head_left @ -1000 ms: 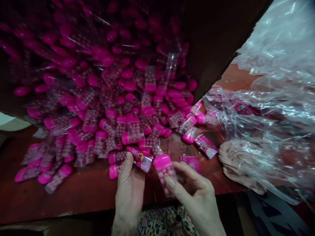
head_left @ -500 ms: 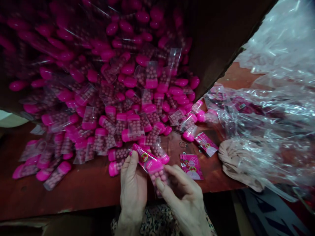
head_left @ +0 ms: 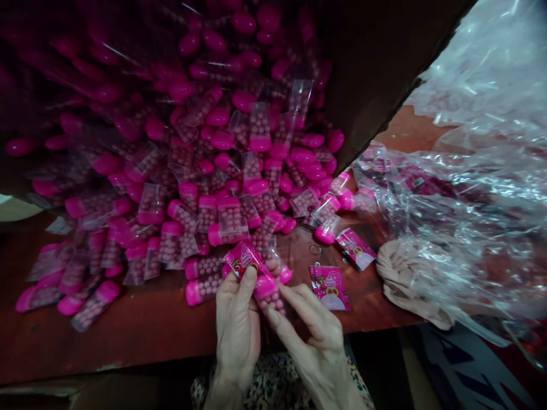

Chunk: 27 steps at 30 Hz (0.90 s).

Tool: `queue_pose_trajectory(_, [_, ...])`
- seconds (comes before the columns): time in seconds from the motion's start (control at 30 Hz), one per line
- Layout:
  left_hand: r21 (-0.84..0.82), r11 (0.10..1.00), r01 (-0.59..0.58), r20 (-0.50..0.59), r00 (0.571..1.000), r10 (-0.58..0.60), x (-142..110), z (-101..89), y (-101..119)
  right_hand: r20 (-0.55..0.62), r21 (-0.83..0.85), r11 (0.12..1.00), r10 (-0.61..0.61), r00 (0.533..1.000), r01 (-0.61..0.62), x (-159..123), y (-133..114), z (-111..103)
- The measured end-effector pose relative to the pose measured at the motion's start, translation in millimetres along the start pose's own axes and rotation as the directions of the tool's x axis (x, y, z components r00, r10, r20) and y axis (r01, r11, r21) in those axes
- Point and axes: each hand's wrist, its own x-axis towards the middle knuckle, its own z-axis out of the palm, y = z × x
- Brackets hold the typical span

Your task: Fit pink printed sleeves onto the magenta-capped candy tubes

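We note the left hand held upright, its fingers together and clamped on a printed pink sachet. The right hand angles in from the lower right, its fingers pinching a pink-capped clear tube of pink beads beside the sachet. Directly beyond the fingers, a heap of bagged tubes lies on the counter.

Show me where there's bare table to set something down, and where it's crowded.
Reddish wood tabletop shows along the near edge, below the pink-capped bead tubes, and between the loose pink sachet and the beige cloth. It is crowded throughout the heap of tubes.
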Motion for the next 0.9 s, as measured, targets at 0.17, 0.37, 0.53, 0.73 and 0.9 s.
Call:
queue_pose_trajectory(0.17, [0.024, 1.0, -0.013, 0.043, 0.999, 0.012, -2, -1.4, 1, 0.045, 0.091, 0.98, 0.172, 0.984, -0.175, 4, -3, -3])
queue_pose_trajectory(0.37, [0.043, 0.998, 0.037, 0.185, 0.982, -0.044, 3, -10.6, -1, 0.165, 0.273, 0.9, 0.304, 0.938, -0.34, 5, 2, -7])
queue_pose_trajectory(0.53, [0.035, 0.997, 0.066, 0.243, 0.967, -0.072, 4, -14.7, -2, 0.031, 0.141, 0.975, 0.172, 0.985, -0.174, 3, 3, -4])
queue_pose_trajectory(0.73, [0.065, 0.993, 0.103, 0.217, 0.969, -0.115, -1, -11.1, -6, -0.002, 0.074, 0.986, 0.147, 0.989, -0.146, -1, 6, -1])
queue_pose_trajectory(0.9, [0.051, 0.981, 0.189, 0.249, 0.949, -0.195, -2, -5.3, -9, -0.054, 0.142, 0.955, 0.27, 0.961, -0.26, -9, 15, 0])
